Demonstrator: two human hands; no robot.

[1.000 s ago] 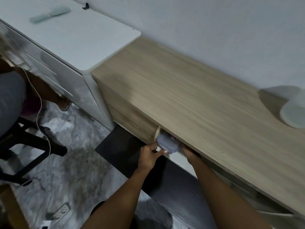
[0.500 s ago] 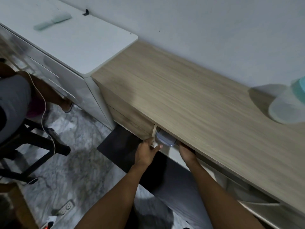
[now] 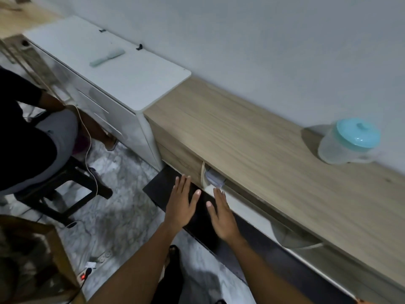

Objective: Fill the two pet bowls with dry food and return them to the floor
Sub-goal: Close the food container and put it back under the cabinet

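A clear plastic container with a bluish lid sits inside the open shelf under the wooden cabinet top, mostly hidden by the top's edge. My left hand hovers open, fingers spread, just left of and below that opening. My right hand is open too, its fingertips close to the container but not gripping it. A translucent jar with a teal lid stands on the cabinet top at the right. No pet bowls are visible.
A white cabinet with a pale remote-like object adjoins the wooden one on the left. A seated person on a black stool is at left. A black mat, a power strip and cables lie on the marble floor.
Both hands have let go of the container, left it in the shelf, and drawn back with fingers spread. The view has pulled back and up, bringing the teal-lidded jar fully into sight.
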